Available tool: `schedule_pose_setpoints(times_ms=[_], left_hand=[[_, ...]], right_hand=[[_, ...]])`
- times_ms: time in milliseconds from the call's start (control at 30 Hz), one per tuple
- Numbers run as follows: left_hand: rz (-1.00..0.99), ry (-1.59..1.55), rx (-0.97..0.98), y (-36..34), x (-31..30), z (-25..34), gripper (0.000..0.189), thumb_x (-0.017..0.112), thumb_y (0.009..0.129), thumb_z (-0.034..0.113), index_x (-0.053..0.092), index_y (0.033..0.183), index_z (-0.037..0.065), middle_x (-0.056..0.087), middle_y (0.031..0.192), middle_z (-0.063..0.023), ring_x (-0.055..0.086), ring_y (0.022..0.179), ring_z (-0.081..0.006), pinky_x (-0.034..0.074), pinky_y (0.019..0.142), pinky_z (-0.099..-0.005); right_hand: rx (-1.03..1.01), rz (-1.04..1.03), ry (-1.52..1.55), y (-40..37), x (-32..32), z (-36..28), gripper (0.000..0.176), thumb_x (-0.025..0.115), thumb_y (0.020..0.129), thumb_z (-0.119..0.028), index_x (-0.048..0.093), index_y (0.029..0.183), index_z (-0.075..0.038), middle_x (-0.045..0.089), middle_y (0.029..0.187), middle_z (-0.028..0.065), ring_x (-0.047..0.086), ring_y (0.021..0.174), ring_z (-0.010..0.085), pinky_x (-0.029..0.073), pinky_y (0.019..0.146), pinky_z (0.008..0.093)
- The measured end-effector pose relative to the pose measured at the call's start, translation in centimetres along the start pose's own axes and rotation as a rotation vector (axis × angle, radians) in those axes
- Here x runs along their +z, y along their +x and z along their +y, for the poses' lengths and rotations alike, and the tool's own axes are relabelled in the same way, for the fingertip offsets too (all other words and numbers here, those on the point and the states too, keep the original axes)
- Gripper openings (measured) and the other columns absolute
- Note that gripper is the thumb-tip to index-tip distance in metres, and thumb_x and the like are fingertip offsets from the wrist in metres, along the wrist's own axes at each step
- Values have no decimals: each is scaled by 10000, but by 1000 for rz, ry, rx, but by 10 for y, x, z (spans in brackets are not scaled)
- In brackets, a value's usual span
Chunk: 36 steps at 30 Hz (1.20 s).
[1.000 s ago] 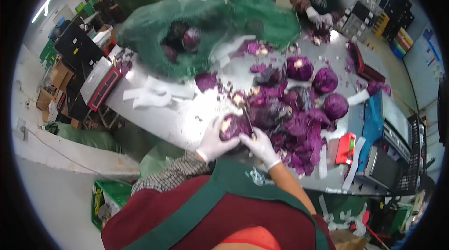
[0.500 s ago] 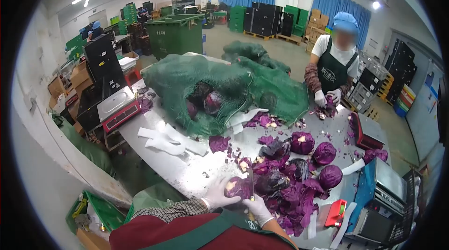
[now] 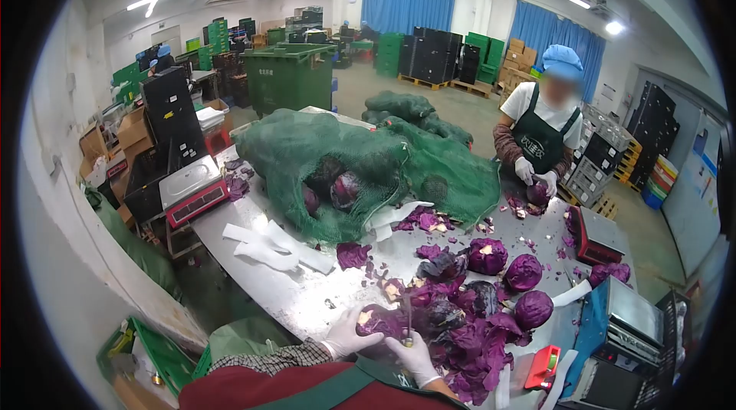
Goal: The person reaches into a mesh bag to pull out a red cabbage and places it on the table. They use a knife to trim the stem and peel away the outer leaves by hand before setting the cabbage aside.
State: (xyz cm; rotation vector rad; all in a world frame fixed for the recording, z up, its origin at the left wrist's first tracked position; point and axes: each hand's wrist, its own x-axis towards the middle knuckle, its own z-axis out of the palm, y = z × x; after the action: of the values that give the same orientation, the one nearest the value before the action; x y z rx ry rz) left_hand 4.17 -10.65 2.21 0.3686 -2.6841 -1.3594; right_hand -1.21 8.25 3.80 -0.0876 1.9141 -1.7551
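Note:
My left hand (image 3: 351, 332), in a white glove, holds a purple cabbage (image 3: 381, 321) from its left side, near its pale cut stem. In my right hand (image 3: 414, 356), also gloved, is a knife (image 3: 409, 321) with its blade upright against the cabbage's right side. Torn purple leaves (image 3: 483, 341) lie in a heap just right of my hands. Beyond the heap sit several whole cabbages (image 3: 524, 272).
Green net sacks (image 3: 322, 157) of cabbages lie across the steel table (image 3: 230, 237). White foam strips (image 3: 268, 245) are at left. A co-worker (image 3: 540, 130) handles a cabbage at the far right. Scales (image 3: 193, 189) and a red tape dispenser (image 3: 543, 368) stand near the edges.
The view has tilted up slightly. My hands and the held cabbage appear slightly lower and further left. The co-worker's cabbage now shows as a rounder ball between their hands.

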Motion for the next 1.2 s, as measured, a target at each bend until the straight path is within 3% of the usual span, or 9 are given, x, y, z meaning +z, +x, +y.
schedule_pose_setpoints(times_ms=[200, 367, 567, 700, 833, 900, 1000, 1100, 1200], left_hand=[[5, 24, 7, 0, 0, 2, 912, 728, 693, 548, 377, 1380, 61, 464, 1262, -243, 471, 1194, -375, 392, 1015, -416], [44, -34, 94, -4, -4, 7, 868, 748, 700, 496, 387, 1378, 91, 480, 1242, -230, 478, 1186, -378, 397, 1010, -414], [-42, -130, -63, 12, -4, -6, 823, 777, 713, 403, 408, 1363, 59, 476, 1279, -208, 493, 1188, -307, 408, 1007, -377], [-168, -988, -111, 22, -5, -11, 623, 719, 804, 93, 424, 1348, 23, 589, 1161, -96, 575, 1049, -178, 489, 922, -330], [-52, -638, -208, 53, -24, -67, 425, 570, 923, 278, 555, 1217, -29, 614, 1160, -121, 600, 1014, -184, 484, 910, -327], [-26, -886, -520, 44, -38, -33, 457, 524, 941, 346, 571, 1199, -28, 622, 1144, -128, 594, 1036, -190, 466, 928, -322], [31, -726, -347, 38, -24, -26, 530, 604, 901, 316, 490, 1296, -17, 587, 1204, -126, 572, 1077, -195, 431, 967, -314], [-119, -637, -236, 24, -16, 1, 766, 711, 811, 319, 361, 1391, -38, 524, 1267, -198, 491, 1209, -262, 378, 1036, -346], [-8, 5, 63, 9, 0, 4, 1020, 813, 639, 455, 329, 1389, -40, 413, 1319, -257, 444, 1236, -353, 377, 1037, -391]], right_hand=[[175, -96, 16, 5, -14, 19, 538, 756, 795, -279, 522, 1153, 48, 617, 786, 46, 554, 558, 92, 448, 496, 233], [-75, 1, 0, 1, -9, 20, 480, 748, 796, -236, 544, 1131, 40, 609, 777, 33, 542, 562, 81, 443, 501, 225], [43, -186, 58, 23, -17, 23, 404, 698, 829, -121, 495, 1147, 22, 604, 767, 32, 540, 518, 76, 446, 464, 210], [-7, -85, 190, 29, 3, 23, 402, 618, 819, -27, 473, 1193, -3, 580, 764, 50, 538, 498, 123, 434, 433, 267], [26, 44, 244, 22, -14, 38, 287, 593, 810, -2, 530, 1090, -14, 545, 726, 45, 522, 452, 129, 449, 402, 274], [31, 113, 243, 5, -43, 31, 275, 607, 810, -9, 544, 1078, -16, 549, 731, 37, 514, 446, 104, 448, 414, 238], [-210, 245, 70, 11, -77, -11, 263, 667, 832, -91, 537, 1047, -13, 543, 775, 21, 532, 528, 88, 429, 459, 228], [-591, 500, -809, 34, -79, -28, 443, 722, 793, -202, 567, 1148, 12, 603, 918, 102, 605, 878, 196, 499, 779, 296], [-385, 156, -402, 24, -47, -15, 415, 738, 760, -234, 638, 1092, -8, 625, 997, 142, 628, 899, 239, 504, 817, 333]])
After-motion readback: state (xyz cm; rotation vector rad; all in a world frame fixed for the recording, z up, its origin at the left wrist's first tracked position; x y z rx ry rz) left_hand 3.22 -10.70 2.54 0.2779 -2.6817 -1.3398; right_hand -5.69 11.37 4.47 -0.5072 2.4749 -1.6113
